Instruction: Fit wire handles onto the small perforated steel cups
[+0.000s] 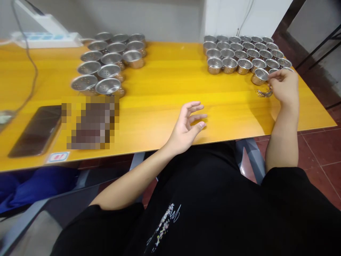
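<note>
My left hand [189,122] hovers over the front edge of the yellow table [165,89], its fingers apart and nothing in them. At the right, my right hand [282,83] has its fingers closed at the rim of a small metal cup [260,76]; whether they grip that cup or one behind it is hidden. Just below this cup lies a small bundle of thin metal pieces [264,93], partly beside my right hand. Behind stand rows of perforated metal cups [244,66], upright and close together.
More perforated cups [109,87] stand in rows at the left back. Nearer the left front are a dark phone [37,131], a blurred-out dark object [92,124] and a small label [58,156]. A power strip [48,40] with a cable lies at the far left.
</note>
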The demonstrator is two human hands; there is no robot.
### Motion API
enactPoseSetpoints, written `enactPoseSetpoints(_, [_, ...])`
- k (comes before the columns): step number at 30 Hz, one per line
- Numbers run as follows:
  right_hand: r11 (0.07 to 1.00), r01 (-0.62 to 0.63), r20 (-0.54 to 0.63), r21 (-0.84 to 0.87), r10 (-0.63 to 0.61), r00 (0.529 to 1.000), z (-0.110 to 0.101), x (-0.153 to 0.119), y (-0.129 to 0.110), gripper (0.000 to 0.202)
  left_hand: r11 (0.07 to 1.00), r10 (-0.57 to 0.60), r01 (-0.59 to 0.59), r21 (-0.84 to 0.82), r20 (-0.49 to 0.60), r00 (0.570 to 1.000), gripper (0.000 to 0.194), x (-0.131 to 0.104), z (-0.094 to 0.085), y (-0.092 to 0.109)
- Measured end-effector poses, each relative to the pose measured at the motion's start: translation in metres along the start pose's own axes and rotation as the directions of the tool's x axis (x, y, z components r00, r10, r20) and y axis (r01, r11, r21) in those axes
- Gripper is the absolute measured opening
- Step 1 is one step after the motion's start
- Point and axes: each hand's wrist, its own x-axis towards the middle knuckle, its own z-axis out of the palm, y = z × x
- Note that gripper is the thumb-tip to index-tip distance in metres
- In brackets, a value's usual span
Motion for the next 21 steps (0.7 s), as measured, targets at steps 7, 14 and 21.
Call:
enactPoseSetpoints(7, [0.988,-0.092,0.197,0.127,0.066,0.978,0.004,-0.02,-0.042,0.042,1.0,0.011,-0.012,0.027,0.018,1.0,0.065,-0.001,0.0,0.001])
enactPoseSetpoints(14, [0.991,-0.104,0.186,0.087,0.087,0.979,0.002,-0.02,-0.044,0.048,1.0,0.022,-0.023,0.012,0.038,0.999,0.064,-0.001,0.0,0.001])
enactPoseSetpoints(21, [0.985,-0.15,0.085,0.08,0.144,0.986,-0.004,-0.033,-0.078,0.038,1.0,-0.002,0.001,0.02,0.05,0.999,0.057,-0.001,0.003,0.004])
